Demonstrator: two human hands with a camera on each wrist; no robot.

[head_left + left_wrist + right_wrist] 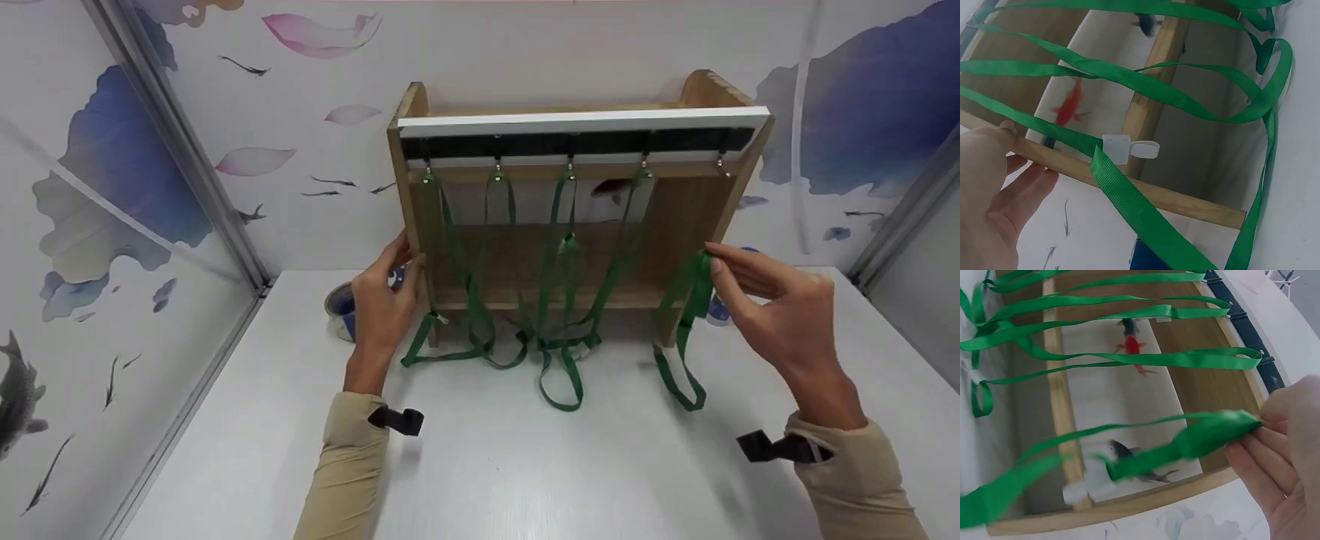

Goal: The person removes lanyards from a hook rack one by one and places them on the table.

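Note:
A wooden rack stands on the white table, a row of metal hooks along its top front. My left hand grips the edge of its left side panel, thumb in front and fingers behind. Several green lanyards hang from the hooks, their lower loops trailing on the table. Between thumb and fingertips my right hand pinches another green lanyard by its upper end, near the rack's right side. The rightmost hook is bare. In the left wrist view, a white plastic clip shows on a hanging lanyard.
A black strip under a white board carries the hooks. A round container with blue on it is partly hidden behind my left hand. A blue-and-white object stands behind the rack's right side. Patterned walls enclose the table.

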